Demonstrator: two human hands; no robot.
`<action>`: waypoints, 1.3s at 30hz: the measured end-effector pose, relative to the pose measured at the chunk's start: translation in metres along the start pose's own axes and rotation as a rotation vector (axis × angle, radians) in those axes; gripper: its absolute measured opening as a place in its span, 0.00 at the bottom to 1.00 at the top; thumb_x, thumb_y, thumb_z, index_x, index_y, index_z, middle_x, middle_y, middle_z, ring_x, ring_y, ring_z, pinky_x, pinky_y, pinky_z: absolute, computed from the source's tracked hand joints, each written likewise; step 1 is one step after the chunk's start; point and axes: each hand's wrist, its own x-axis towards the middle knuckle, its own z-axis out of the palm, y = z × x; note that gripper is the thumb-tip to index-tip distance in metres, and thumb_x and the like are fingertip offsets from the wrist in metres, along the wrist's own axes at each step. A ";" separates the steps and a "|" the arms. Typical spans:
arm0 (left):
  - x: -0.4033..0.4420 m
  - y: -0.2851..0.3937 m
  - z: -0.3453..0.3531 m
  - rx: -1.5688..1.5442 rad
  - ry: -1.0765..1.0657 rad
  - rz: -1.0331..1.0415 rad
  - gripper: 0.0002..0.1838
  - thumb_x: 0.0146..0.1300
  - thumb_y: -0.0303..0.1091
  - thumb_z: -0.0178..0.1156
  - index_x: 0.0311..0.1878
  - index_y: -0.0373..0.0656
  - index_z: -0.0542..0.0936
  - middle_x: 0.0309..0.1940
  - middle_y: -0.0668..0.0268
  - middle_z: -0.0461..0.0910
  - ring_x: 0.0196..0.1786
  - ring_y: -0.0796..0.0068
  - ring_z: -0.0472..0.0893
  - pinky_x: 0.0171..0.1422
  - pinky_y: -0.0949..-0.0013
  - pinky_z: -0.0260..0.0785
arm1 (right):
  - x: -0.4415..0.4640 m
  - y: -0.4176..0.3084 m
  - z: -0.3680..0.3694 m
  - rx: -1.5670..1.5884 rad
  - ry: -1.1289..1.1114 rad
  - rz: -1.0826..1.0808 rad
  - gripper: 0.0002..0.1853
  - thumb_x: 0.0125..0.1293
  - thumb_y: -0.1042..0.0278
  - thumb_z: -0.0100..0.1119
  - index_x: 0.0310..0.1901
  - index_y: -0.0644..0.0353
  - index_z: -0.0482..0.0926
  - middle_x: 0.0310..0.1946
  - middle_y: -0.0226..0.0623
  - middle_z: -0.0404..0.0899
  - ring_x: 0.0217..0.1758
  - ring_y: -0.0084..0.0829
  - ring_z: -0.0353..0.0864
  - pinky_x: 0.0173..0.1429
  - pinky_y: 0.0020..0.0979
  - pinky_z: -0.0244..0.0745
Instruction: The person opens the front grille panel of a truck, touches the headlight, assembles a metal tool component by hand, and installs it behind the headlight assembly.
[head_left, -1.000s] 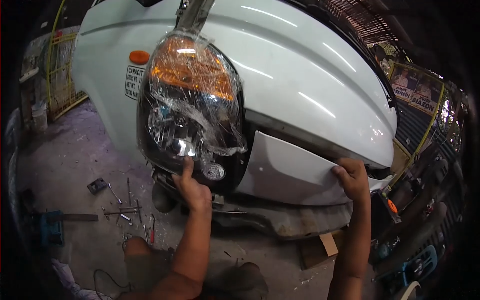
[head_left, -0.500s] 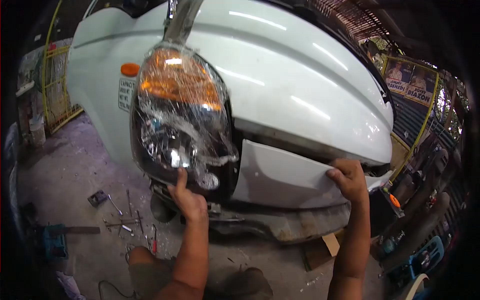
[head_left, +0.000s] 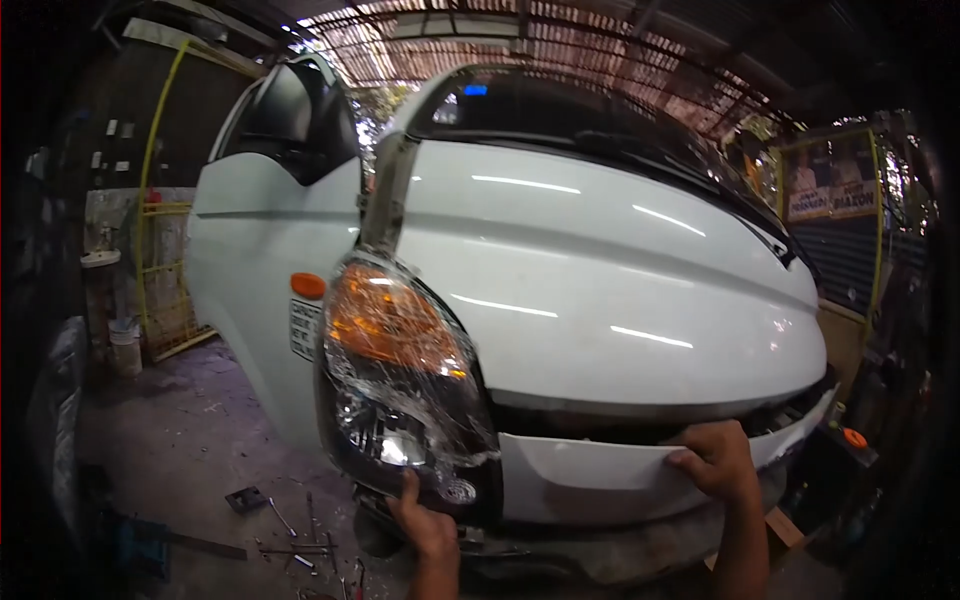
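Headlight: amber over clear, loose clear wrap on it; sits at the front corner of the white van (head_left: 590, 245), headlight (head_left: 400, 325) just below the pillar strip (head_left: 388, 200).
Left hand: left hand (head_left: 428, 528) at the headlight's lower edge, one digit up against the lens; rest of the grip hidden, can't tell if it's clamped.
Panel: white panel (head_left: 590, 485) beside the headlight, below the hood edge, dark gap between.
Right hand: right hand (head_left: 718, 460) clamped on the panel's top edge, thumb on front. Hands well apart.
Side: orange marker light (head_left: 308, 286) above a printed sticker (head_left: 303, 331), left of the headlight.
Floor: hand tools (head_left: 300, 550) scattered lower left, dark block (head_left: 245, 499) near them; too dim to identify each.
Back: yellow gate (head_left: 145, 275) and bucket (head_left: 125, 348) left, poster (head_left: 832, 190) right.
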 end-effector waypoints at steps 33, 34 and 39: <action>-0.004 0.003 0.002 0.012 -0.086 -0.014 0.34 0.67 0.31 0.69 0.71 0.32 0.65 0.65 0.52 0.73 0.63 0.57 0.77 0.68 0.53 0.71 | -0.056 -0.016 -0.004 0.000 0.106 -0.131 0.14 0.53 0.55 0.74 0.39 0.51 0.91 0.36 0.34 0.89 0.37 0.39 0.88 0.40 0.36 0.80; -0.003 0.002 0.001 0.029 -0.090 -0.018 0.34 0.67 0.31 0.69 0.71 0.32 0.65 0.65 0.52 0.73 0.63 0.57 0.77 0.68 0.53 0.71 | -0.058 -0.015 -0.004 -0.015 0.110 -0.157 0.14 0.53 0.55 0.74 0.39 0.51 0.91 0.36 0.33 0.89 0.37 0.39 0.88 0.40 0.36 0.80; 0.003 0.002 -0.007 0.029 -0.102 -0.054 0.31 0.67 0.33 0.69 0.68 0.29 0.68 0.62 0.53 0.76 0.60 0.58 0.80 0.66 0.55 0.73 | -0.065 -0.013 0.001 -0.019 0.157 -0.156 0.18 0.52 0.48 0.75 0.40 0.49 0.91 0.36 0.32 0.89 0.35 0.39 0.88 0.39 0.37 0.79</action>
